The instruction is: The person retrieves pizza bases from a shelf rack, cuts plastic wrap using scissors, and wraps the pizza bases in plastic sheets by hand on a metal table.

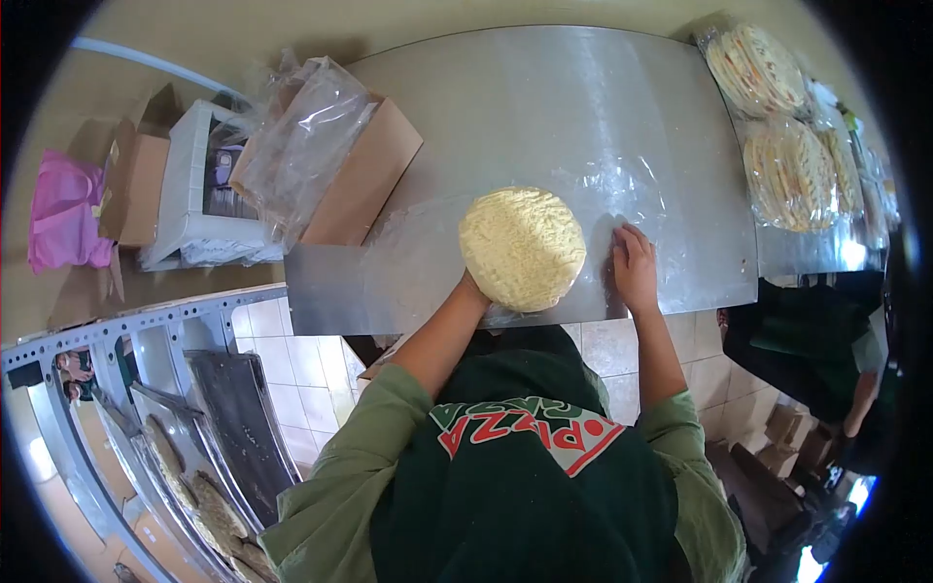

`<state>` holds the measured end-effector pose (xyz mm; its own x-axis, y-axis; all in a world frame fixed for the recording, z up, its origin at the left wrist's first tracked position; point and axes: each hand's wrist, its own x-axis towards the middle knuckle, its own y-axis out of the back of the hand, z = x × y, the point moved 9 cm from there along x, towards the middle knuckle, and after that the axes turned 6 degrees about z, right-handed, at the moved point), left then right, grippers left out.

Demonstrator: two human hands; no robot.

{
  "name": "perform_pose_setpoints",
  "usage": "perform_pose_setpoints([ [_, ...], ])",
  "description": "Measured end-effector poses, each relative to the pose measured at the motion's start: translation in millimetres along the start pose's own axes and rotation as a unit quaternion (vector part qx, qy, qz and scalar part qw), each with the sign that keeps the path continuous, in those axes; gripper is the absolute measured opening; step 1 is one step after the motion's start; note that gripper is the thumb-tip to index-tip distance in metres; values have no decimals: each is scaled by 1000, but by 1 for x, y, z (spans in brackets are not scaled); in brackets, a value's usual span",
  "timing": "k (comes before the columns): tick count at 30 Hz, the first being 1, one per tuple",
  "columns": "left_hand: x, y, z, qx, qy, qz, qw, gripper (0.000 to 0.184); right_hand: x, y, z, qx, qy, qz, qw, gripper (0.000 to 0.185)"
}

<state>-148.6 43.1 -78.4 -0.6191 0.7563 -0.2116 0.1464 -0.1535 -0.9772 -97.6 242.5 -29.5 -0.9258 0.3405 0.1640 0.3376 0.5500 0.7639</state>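
Observation:
A round, pale yellow pizza base (pixel 523 250) is held near the front edge of the steel table. My left hand (pixel 473 288) grips it at the lower left; most of the fingers are hidden beneath the base. It may be a stack, but from above I cannot tell. To the right of the base, apart from it, my right hand (pixel 635 267) rests on the steel tabletop (pixel 505 107). Its fingers are loosely bent, thumb apart, with nothing visible in them.
An open cardboard box (pixel 374 170) with clear plastic bags stands on the left. Bagged flatbreads (pixel 792 175) are stacked at the right. A metal rack (pixel 194 389) with trays stands lower left. Another person (pixel 816 330) is at the right beside the table.

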Motion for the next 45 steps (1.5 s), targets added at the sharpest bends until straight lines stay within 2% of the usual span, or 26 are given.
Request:
perform_pose_setpoints([
  [3,-30,30,38,140,-87,254,953,48,-4,0,1,0,-11,40,999,28],
  [5,-56,74,115,233,-226,235,916,44,-8,4,-13,-10,0,74,997,28],
  [7,-99,22,168,341,-291,316,836,41,-17,6,-60,-27,27,106,994,26],
  [9,-119,-28,212,541,-325,323,705,44,-48,-61,-106,-11,165,0,986,26],
  [10,-121,-35,225,600,-323,297,669,48,-54,-87,-143,66,-22,-165,984,35],
  [11,-120,-38,235,656,-320,267,629,52,-79,-110,-204,57,210,-214,952,44],
  [12,-119,-40,240,709,-315,234,586,56,-100,-139,-238,72,264,-315,909,55],
  [14,-121,-31,252,819,-308,236,422,61,-140,-184,-276,24,419,-254,871,48],
  [15,-121,-29,253,862,-302,232,334,63,-148,-208,-281,21,429,-250,868,45],
  [18,-118,-1,251,956,-94,257,103,59,-159,-241,-290,29,452,-244,857,33],
  [19,-119,1,254,927,-92,277,234,46,-157,-240,-292,38,454,-245,856,29],
  [20,-116,6,256,937,-72,254,230,42,-155,-238,-294,46,457,-244,854,26],
  [22,-107,12,265,953,-34,209,218,35,-136,-220,-290,109,369,-248,889,23],
  [23,-108,23,273,903,28,260,340,36,-128,-210,-286,141,323,-249,902,22],
  [25,-118,8,259,740,152,346,557,39,-99,-171,-254,288,146,-97,941,14],
  [27,-104,-34,240,584,24,285,759,32,-88,-144,-192,452,-174,-104,869,7],
  [28,-100,-54,229,488,-41,245,837,28,-84,-127,-159,571,-221,-8,790,6],
  [29,-99,-74,215,454,-191,237,838,26,-80,-94,-135,558,-253,59,788,5],
  [31,-95,-60,169,594,-286,207,722,28,-83,-64,-85,506,-242,164,811,9],
  [32,-87,-48,137,725,-325,96,599,33,-87,-60,-67,459,-241,168,838,10],
  [34,-75,-81,64,891,-330,-90,299,57,-96,-52,-42,360,-239,176,884,12],
  [37,-40,-70,33,954,-254,-37,158,81,-93,-31,-42,100,-199,138,965,12],
  [40,-18,-39,28,977,-165,-30,129,92,-88,-7,-29,-44,-162,174,970,18],
  [42,-14,-41,26,976,-179,-26,121,83,-85,14,-5,-113,-176,195,958,22],
  [44,-5,-44,25,976,-186,-11,117,76,-84,35,19,-144,-188,223,946,37],
  [45,3,-74,8,967,-216,-38,126,62,-81,46,25,-146,-194,232,942,39],
])
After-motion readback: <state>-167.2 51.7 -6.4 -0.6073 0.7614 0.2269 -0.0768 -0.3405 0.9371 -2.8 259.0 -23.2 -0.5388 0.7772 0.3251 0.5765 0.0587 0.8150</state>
